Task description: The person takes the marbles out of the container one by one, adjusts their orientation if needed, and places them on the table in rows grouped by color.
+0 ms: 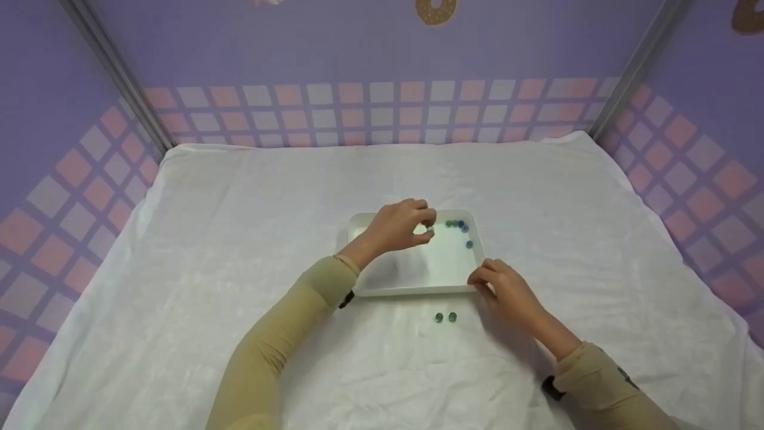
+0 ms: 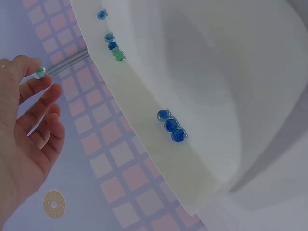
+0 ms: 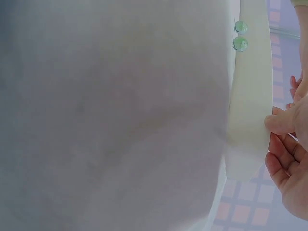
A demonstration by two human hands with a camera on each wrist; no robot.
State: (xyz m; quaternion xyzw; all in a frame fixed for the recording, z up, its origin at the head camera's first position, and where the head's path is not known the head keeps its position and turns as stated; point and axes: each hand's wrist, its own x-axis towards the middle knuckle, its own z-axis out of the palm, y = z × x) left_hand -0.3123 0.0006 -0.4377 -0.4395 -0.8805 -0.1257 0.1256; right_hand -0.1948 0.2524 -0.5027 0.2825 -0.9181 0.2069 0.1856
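Note:
Above the tray, my left hand (image 1: 399, 227) pinches a clear marble (image 2: 39, 72) with a green swirl between thumb and forefinger. The white tray (image 1: 412, 292) is shallow and rectangular. Inside it, along the far right side, lie green marbles (image 1: 452, 224) and blue marbles (image 1: 469, 244). The left wrist view shows a row of blue marbles (image 2: 171, 125) against the tray's inner wall. My right hand (image 1: 502, 291) grips the front right corner of the tray, its thumb (image 3: 279, 122) on the rim. Two green marbles (image 1: 446, 318) sit outside, just in front of the tray.
A wrinkled white cloth (image 1: 239, 227) covers the table under the tray. Purple walls (image 1: 358, 42) with a pink and white check band enclose the back and both sides. Grey metal posts (image 1: 632, 71) stand in the back corners.

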